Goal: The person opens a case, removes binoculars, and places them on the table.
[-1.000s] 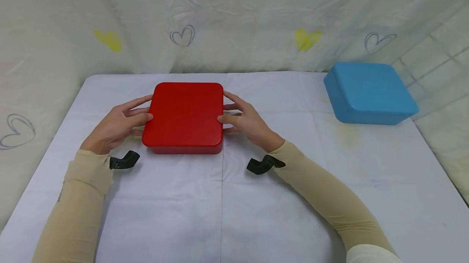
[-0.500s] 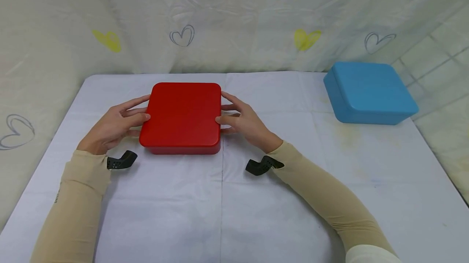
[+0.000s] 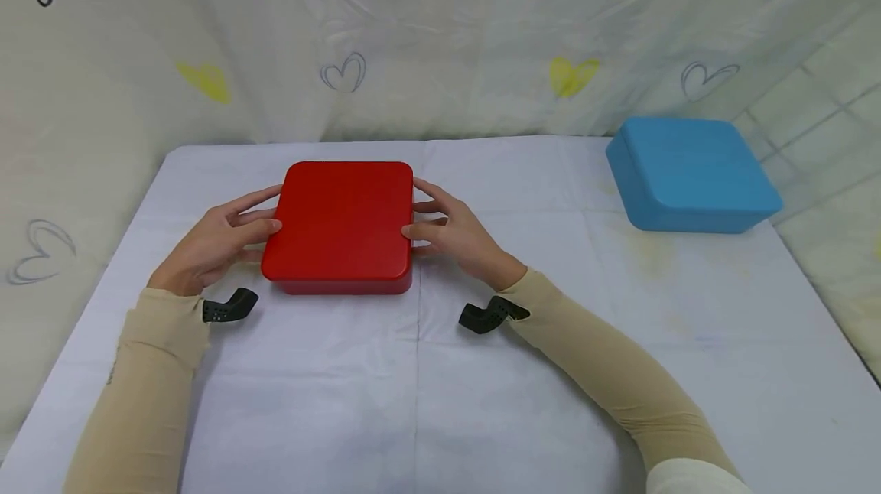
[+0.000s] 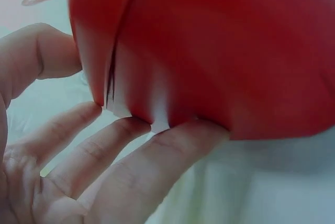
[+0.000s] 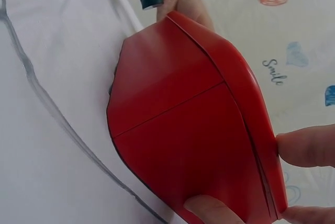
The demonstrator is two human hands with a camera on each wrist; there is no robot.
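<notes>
A red lidded box (image 3: pixel 339 222) with rounded corners lies flat on the white-covered table, left of centre, held between both hands. My left hand (image 3: pixel 209 245) grips its left side, thumb at the lid's edge and fingers spread along the side wall. In the left wrist view, the fingertips (image 4: pixel 207 132) press close to the box's lower edge. From the opposite side my right hand (image 3: pixel 468 238) grips the box the same way, its thumb at the top edge. The right wrist view shows the seam under the lid and one finger (image 5: pixel 309 145) touching the lid's rim.
A closed blue box (image 3: pixel 698 173) stands at the back right corner of the table (image 3: pixel 551 410). Behind the table hangs a pale curtain (image 3: pixel 440 27) printed with hearts and lettering. Black wrist mounts (image 3: pixel 230 306) jut inward from both sleeves.
Both hands have slid the red box slightly to the left, keeping their hold on it. The head view has shifted a little. The blue box has stayed in place.
</notes>
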